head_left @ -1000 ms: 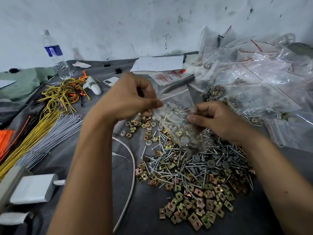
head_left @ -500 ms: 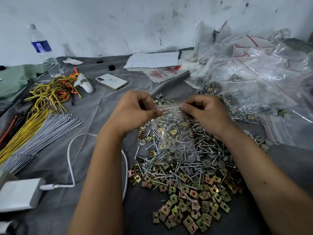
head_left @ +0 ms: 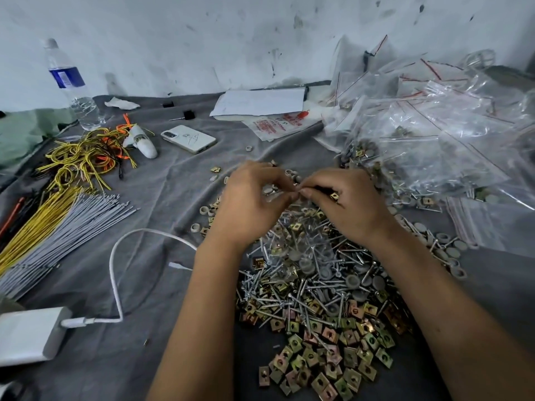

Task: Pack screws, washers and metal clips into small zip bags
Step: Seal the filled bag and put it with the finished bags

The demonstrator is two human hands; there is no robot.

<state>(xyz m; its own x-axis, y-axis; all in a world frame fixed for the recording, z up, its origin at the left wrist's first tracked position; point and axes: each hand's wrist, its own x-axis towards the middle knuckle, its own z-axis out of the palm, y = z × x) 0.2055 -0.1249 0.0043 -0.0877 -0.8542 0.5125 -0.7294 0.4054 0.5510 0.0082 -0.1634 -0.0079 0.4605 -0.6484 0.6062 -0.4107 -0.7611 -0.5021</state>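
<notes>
Zip bag (head_left: pixel 307 227), grey cloth (head_left: pixel 162 198), scuffed white wall (head_left: pixel 231 39)

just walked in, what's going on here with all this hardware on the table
A person is packing hardware into small zip bags. Both hands, left hand and right hand, pinch the top edge of a small clear bag holding screws and clips, above the loose pile of screws and metal clips. Filled bags are heaped to the right.
</notes>
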